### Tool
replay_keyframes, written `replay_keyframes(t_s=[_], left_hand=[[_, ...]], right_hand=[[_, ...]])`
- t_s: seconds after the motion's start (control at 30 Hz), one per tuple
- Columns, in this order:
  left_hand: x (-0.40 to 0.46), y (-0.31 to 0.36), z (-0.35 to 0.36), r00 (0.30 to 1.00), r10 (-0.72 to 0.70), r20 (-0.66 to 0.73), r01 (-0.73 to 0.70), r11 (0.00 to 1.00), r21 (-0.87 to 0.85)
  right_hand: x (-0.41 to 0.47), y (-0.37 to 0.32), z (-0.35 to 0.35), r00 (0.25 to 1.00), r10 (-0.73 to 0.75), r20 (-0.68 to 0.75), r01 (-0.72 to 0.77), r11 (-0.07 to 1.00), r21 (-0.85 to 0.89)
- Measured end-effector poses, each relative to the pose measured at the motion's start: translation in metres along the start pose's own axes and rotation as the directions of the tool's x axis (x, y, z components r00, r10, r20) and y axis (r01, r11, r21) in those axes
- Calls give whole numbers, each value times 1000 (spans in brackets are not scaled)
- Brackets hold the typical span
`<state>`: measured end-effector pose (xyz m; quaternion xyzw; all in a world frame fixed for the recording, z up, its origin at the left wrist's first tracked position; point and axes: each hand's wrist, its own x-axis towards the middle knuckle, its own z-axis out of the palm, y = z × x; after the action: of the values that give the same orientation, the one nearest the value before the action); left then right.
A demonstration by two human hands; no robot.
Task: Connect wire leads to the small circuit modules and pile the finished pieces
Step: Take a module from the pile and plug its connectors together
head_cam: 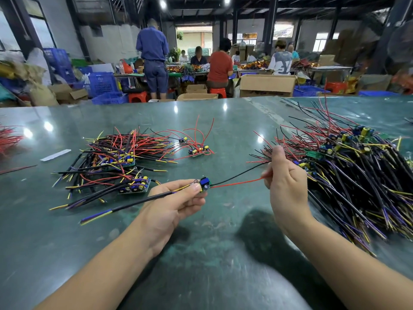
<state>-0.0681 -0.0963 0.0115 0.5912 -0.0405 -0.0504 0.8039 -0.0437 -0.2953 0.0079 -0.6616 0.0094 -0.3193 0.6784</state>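
My left hand (pixel 176 202) pinches a small circuit module (pixel 205 184) with a blue part, held above the green table (pixel 223 135). A black sheathed cable (pixel 125 208) with yellow and purple ends trails left from it. A red lead (pixel 237 183) and a black lead (pixel 237 175) run right from the module into my right hand (pixel 283 182), which is closed on their far ends. A pile of wired modules (pixel 120 157) lies at the left, a bigger pile (pixel 353 171) at the right.
Two wired modules (pixel 199 149) lie apart behind the left pile. A white strip (pixel 55 155) rests at the far left, with red wires (pixel 9 139) at the edge. Several people work at tables beyond, among cardboard boxes (pixel 266 85) and blue crates (pixel 102 85).
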Motion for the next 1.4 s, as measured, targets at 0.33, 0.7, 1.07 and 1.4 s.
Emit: replay_keyframes(t_s=[0.33, 0.7, 1.07, 1.4], left_hand=[[0, 2, -3, 999, 39, -5, -38, 999, 32], [2, -1, -6, 998, 67, 6, -67, 997, 47], [5, -1, -3, 973, 138, -185, -159, 982, -103], [1, -9, 3, 864, 497, 81, -468, 734, 492]], right_hand=[[14, -6, -19, 945, -240, 223, 326, 765, -556], [13, -16, -17, 942, -267, 205, 337, 766, -548], [7, -15, -9, 579, 566, 587, -743, 663, 94], [-52, -30, 28, 501, 457, 735, -659, 752, -19]])
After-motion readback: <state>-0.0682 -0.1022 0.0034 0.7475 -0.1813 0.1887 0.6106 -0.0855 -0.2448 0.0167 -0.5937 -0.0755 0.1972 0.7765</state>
